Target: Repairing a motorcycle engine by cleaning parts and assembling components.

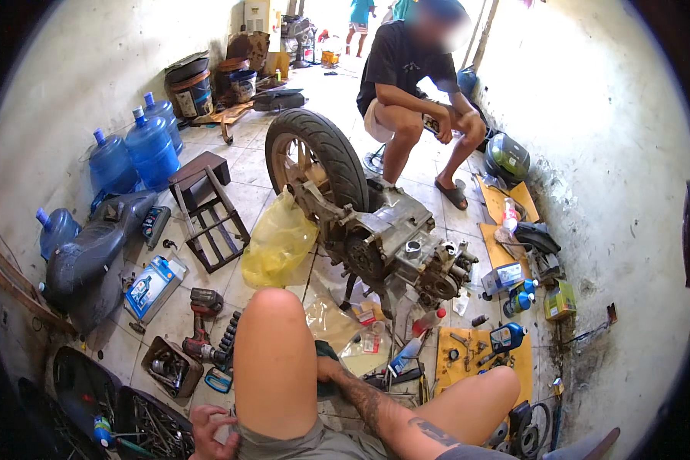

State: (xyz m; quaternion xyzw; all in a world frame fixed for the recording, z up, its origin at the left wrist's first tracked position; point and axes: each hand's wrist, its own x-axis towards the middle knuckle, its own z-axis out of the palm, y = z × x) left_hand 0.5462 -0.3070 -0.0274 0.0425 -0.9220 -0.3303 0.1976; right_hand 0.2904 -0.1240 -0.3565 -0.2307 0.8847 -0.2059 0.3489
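Note:
My right hand (330,369) reaches down between my knees and closes on a dark green cloth (326,350); my left knee hides part of both. Beside my left thigh, my left hand (211,431) has its fingers curled in at the hem of my grey shorts (272,443). In front of me a scooter engine (395,222) rests on the floor, with its rear wheel (322,153) still attached and upright. A yellow plastic bag (280,241) lies against its left side. Between the engine and my right hand are a red-capped bottle (428,322) and a blue-and-white tube (406,356).
A person (414,84) sits beyond the engine, holding a phone. On my left are an impact wrench (203,318), a parts box (172,366), a black metal frame (211,218), a scooter seat (100,257) and water jugs (152,149). Small parts lie on cardboard (456,372) at right.

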